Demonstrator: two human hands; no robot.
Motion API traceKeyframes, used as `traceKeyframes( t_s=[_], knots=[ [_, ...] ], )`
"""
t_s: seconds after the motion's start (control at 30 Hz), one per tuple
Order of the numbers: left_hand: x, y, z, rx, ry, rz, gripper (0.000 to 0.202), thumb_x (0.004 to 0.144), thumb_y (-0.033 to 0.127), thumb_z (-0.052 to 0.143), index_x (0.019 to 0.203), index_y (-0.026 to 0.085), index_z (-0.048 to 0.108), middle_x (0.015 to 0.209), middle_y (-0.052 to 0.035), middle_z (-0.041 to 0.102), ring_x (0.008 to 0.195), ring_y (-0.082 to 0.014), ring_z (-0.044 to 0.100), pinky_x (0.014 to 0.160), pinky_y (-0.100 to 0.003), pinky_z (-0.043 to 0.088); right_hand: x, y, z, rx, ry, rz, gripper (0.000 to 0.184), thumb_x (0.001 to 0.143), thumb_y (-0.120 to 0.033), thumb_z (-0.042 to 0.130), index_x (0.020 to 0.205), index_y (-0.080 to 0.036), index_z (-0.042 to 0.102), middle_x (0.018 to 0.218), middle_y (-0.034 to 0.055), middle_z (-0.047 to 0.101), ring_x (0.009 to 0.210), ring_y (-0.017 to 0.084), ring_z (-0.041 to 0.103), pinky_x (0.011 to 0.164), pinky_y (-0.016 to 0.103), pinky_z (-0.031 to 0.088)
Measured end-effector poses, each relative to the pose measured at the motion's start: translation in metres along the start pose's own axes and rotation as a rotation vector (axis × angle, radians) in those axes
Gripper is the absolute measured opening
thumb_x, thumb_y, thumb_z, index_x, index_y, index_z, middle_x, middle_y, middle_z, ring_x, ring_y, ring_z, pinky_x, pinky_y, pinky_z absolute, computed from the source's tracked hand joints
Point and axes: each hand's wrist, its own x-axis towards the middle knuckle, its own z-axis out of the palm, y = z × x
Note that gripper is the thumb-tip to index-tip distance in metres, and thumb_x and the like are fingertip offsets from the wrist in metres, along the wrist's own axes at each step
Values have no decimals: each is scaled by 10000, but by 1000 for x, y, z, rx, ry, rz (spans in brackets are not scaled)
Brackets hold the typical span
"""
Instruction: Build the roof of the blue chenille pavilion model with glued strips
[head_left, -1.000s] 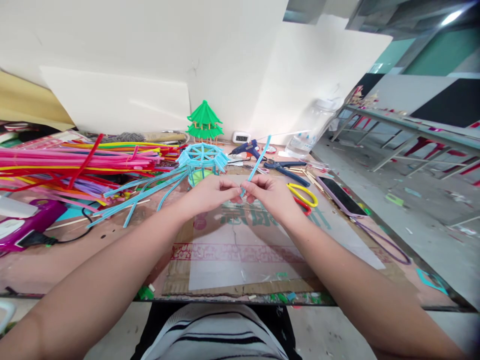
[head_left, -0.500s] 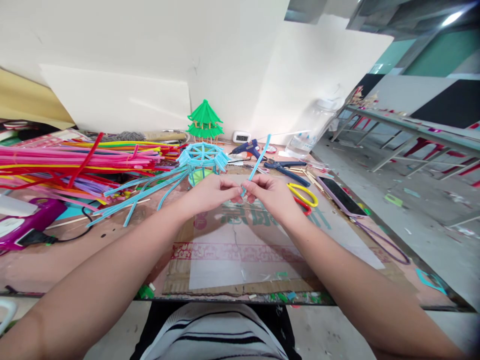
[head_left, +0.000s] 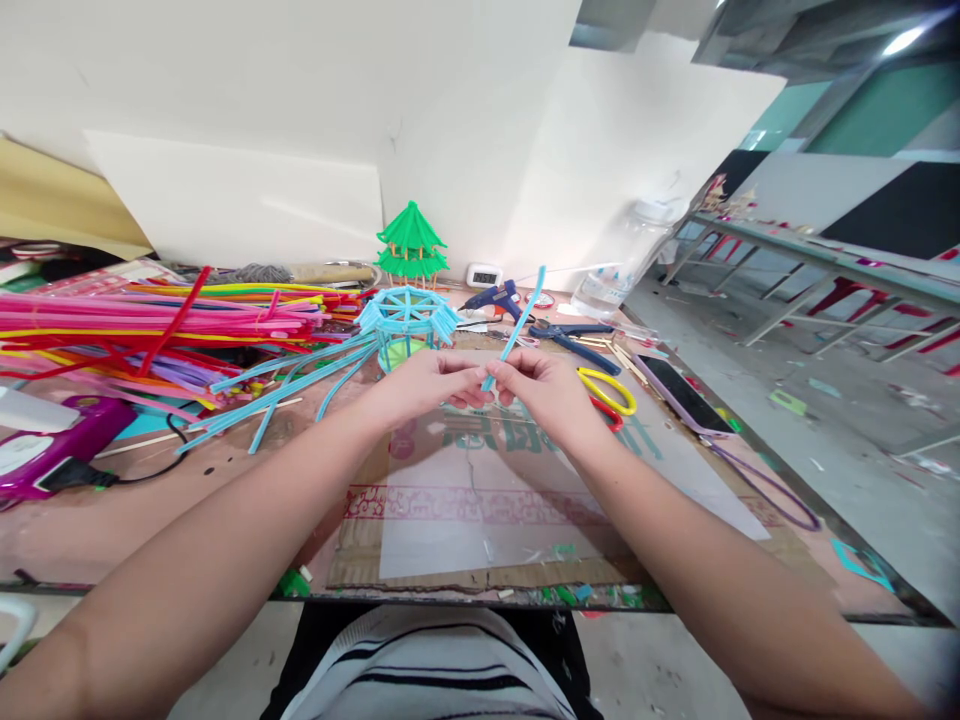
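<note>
A light blue pipe cleaner (head_left: 525, 315) slants up and to the right from between my two hands, its lower end pinched at the fingertips. My left hand (head_left: 439, 385) is closed on that lower end, and my right hand (head_left: 536, 385) grips it just beside, the thumbs almost touching. Behind my left hand stands a light blue frame model (head_left: 407, 318) made of pipe cleaners, with a pale green base partly hidden. Farther back is a green two-tiered roof model (head_left: 412, 245). Under both hands lies a translucent plastic sheet (head_left: 495, 540) on cardboard.
Bundled coloured pipe cleaners (head_left: 150, 325) and a purple device (head_left: 64, 445) with a cord lie left. Behind are a glue gun (head_left: 495, 296), a small digital clock (head_left: 484, 275) and a water bottle (head_left: 622, 250). Pliers (head_left: 577, 340), yellow-and-red-handled scissors (head_left: 611, 390) and a phone (head_left: 682, 393) lie right.
Both hands stay pinched on the pipe cleaner, with only a slight shift of the fingers. The view has moved very slightly.
</note>
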Motion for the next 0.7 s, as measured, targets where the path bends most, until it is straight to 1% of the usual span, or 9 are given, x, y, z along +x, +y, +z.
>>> traceKeyframes(
  t_s=[0.07,0.13,0.23,0.3,0.37,0.47,0.6,0.7],
  knots=[
    [0,-1,1,-108,-12,-27,411,776,475,669,1070,190,704,848,-72,756,804,-184,709,765,-307,538,0,-1,0,-1,-2,-9,343,746,-493,675,632,-190,562,540,-28,564,510,112,518,532,255,406],
    [-1,0,1,-132,-31,-29,404,771,424,682,1104,196,696,870,-71,757,834,-192,711,776,-310,535,0,-2,0,-4,-7,-16,339,749,-490,672,633,-191,566,544,-26,567,516,114,521,535,256,409],
    [-4,5,-1,-50,-78,8,406,756,313,699,1145,197,686,937,-63,753,910,-197,698,832,-311,517,0,-2,0,-3,0,-19,321,760,-470,667,638,-191,568,557,-23,582,521,113,526,541,255,412],
    [-5,7,-3,21,-119,44,471,747,269,704,1211,203,650,976,-56,746,930,-190,688,850,-306,505,0,-1,0,6,7,-23,313,768,-455,663,635,-190,564,553,-25,584,512,108,521,536,252,408],
    [-5,6,-3,79,-122,85,564,747,244,698,1297,205,583,970,-50,741,906,-178,683,829,-295,503,0,1,-1,24,0,-24,303,776,-447,660,646,-188,571,552,-28,582,508,106,518,534,251,405],
    [-6,4,1,189,-30,165,651,747,229,689,1371,214,506,885,-26,731,832,-160,672,772,-277,503,0,4,-1,54,-34,-24,297,781,-451,661,671,-185,590,561,-28,587,518,108,524,545,253,409],
    [-10,8,7,386,89,263,588,768,238,670,1342,247,541,796,12,706,756,-140,647,744,-258,490,0,4,-1,82,-59,-20,302,791,-456,658,677,-184,595,564,-30,591,519,105,526,554,253,410],
    [-12,12,9,458,146,298,553,780,225,653,1324,253,559,811,17,702,768,-135,645,770,-251,484,0,2,-3,109,-66,-25,292,790,-444,671,684,-180,603,575,-30,596,521,100,528,559,249,412]
  ],
)
